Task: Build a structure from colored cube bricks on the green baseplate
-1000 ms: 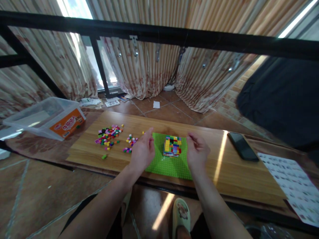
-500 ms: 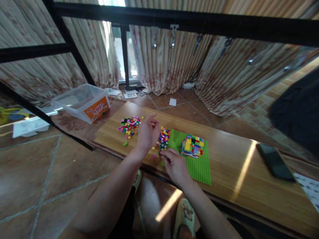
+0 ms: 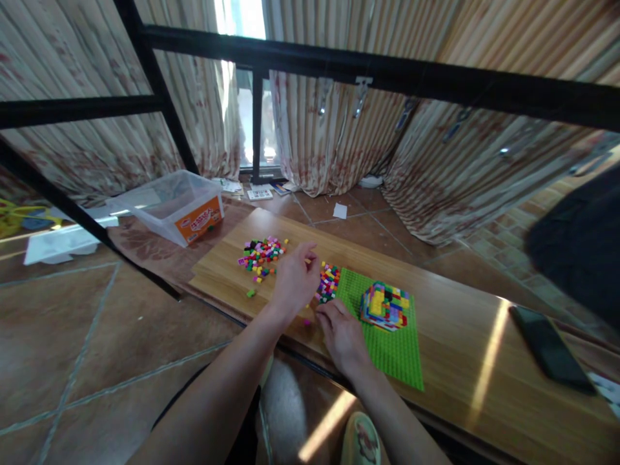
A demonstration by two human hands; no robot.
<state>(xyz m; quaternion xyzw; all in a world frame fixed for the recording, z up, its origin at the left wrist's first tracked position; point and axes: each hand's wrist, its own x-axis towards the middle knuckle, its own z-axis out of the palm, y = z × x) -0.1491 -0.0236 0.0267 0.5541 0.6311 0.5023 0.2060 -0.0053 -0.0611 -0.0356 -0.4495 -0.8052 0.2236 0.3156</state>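
My left hand (image 3: 296, 276) hovers between two groups of toy bricks, its fingers curled in and its thumb close to them. Whatever it may hold is too small to make out. My right hand (image 3: 343, 334) is closed in a pinch at the left edge of the green baseplate (image 3: 394, 358), just below the nearer brick pile (image 3: 330, 279). Its fingertips hide anything between them. On the baseplate stands a block built of multicoloured bricks (image 3: 385, 307), with yellow, red, green and blue on top. A looser brick pile (image 3: 261, 253) lies left of my left hand.
A clear plastic bin (image 3: 169, 203) with an orange label stands beyond the left end of the wooden board (image 3: 450, 323). A black phone (image 3: 552, 349) lies at the right. Single bricks, one green (image 3: 250, 293) and one pink (image 3: 307, 321), lie apart. Black metal bars (image 3: 339, 61) cross above.
My left hand's fingers have curled in more, and it stays between the piles. My right hand keeps its pinch near the baseplate edge. The view has tilted up slightly, shifting the scene lower.
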